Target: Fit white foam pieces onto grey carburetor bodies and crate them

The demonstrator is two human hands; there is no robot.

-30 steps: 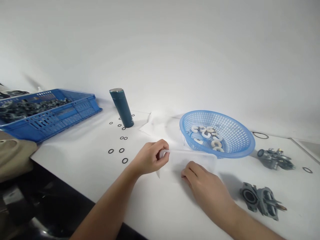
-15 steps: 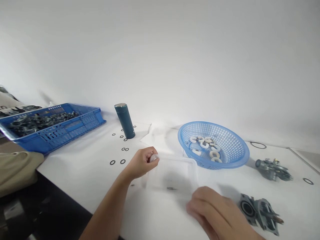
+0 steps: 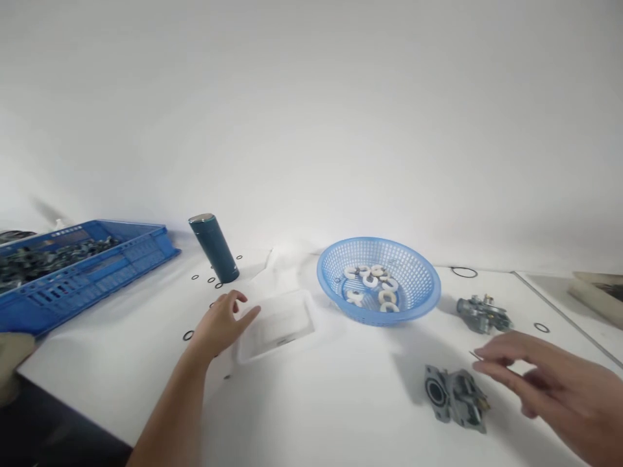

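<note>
- Right hand (image 3: 559,383): thumb and forefinger were pinched on a slim part (image 3: 474,355), held near a grey metal casting (image 3: 455,397).
- Left hand (image 3: 221,324): loosely spread, it gripped nothing beside the clear tray (image 3: 249,355); contact could not be told.
- Progress, as judged: the slim part was picked up, not yet set down.
- Slim part: narrow, mostly hidden.

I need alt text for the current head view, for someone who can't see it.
The right hand pinches a thin pin-like piece near a grey metal part on a white table; the left hand is open beside a translucent tray. Also visible: a blue basket of pale curved pieces, a teal flask and a blue crate.
</note>
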